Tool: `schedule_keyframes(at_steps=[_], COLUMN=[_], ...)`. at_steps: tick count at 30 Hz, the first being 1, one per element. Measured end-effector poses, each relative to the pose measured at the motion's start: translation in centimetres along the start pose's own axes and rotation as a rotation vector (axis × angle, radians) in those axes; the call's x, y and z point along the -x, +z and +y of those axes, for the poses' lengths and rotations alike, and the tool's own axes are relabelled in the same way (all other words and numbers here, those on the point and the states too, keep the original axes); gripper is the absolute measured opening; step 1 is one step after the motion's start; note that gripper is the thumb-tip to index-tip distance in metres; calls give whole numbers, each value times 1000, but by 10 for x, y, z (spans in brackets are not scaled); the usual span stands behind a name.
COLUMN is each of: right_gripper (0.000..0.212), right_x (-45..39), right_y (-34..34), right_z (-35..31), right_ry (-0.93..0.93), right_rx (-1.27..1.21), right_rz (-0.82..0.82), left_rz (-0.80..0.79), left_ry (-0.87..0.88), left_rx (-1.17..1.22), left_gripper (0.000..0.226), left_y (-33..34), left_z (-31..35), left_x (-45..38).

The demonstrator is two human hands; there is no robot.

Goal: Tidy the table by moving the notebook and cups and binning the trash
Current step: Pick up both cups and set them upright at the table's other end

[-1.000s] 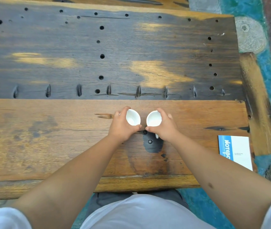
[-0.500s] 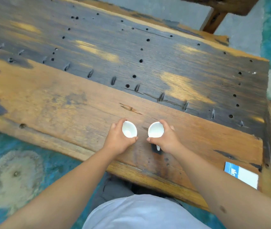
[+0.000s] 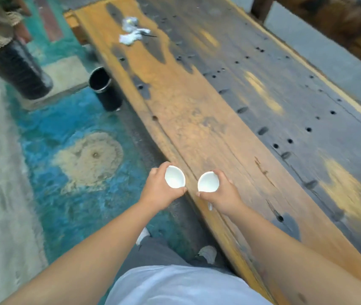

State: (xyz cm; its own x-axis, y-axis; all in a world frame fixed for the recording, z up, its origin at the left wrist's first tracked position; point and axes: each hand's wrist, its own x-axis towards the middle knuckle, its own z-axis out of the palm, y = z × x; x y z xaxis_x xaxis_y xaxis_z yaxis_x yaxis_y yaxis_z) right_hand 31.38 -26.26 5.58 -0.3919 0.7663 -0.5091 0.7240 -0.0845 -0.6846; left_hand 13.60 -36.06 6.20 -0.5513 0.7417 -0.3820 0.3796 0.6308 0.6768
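My left hand [image 3: 159, 190] grips a small white cup [image 3: 174, 179] and holds it in the air just past the near edge of the wooden table [image 3: 230, 119]. Beside it, my right hand [image 3: 223, 194] grips a second white cup [image 3: 208, 182] above the table's edge. Both cups look empty. Crumpled white trash [image 3: 132, 30] lies on the table's far left end. A black cylindrical bin [image 3: 104, 88] stands on the floor next to the table, below the trash. The notebook is out of view.
A large dark pot [image 3: 19, 67] stands on the floor at the left. The floor is painted teal with a sandy round patch [image 3: 89, 157]. A wooden bench [image 3: 329, 20] runs behind the table. My legs and a shoe [image 3: 143, 235] show below.
My view has swung to the left along the table. Both hands have carried the cups leftward to the table's near edge. The notebook has left the view; the trash and bin have come in.
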Motion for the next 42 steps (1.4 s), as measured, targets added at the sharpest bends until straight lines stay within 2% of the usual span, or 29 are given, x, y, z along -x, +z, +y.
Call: schedule_keyframes(at_steps=[5, 8, 12, 19, 25, 32, 38, 42], right_gripper=[95, 90, 81, 86, 86, 89, 87, 87], right_x=[-27, -40, -53, -84, -137, -252, -325, -362], right_y=[58, 103, 164, 237, 277, 321, 325, 328], right_z=[-78, -125, -183, -267, -322, -397, -476, -525], right_ry=[-71, -127, -183, -243, -310, -359, -381, -376], right_rx=[100, 130, 201, 297, 359, 404, 434, 404], right_rz=[-85, -157, -221, -266, -327, -386, -417, -423], left_rz=[116, 179, 219, 273, 297, 331, 356, 380], left_ry=[-99, -158, -224, -308, -352, -411, -437, -404], left_rx=[39, 66, 95, 116, 148, 164, 156, 156], left_gripper=[79, 81, 80, 83, 85, 88, 93, 84], left_y=[-71, -115, -176, -264, -307, -372, -434, -470], left_z=[-62, -102, -150, -203, -225, -232, -220, -216], left_x=[-5, -12, -28, -58, -110, -216, -297, -345])
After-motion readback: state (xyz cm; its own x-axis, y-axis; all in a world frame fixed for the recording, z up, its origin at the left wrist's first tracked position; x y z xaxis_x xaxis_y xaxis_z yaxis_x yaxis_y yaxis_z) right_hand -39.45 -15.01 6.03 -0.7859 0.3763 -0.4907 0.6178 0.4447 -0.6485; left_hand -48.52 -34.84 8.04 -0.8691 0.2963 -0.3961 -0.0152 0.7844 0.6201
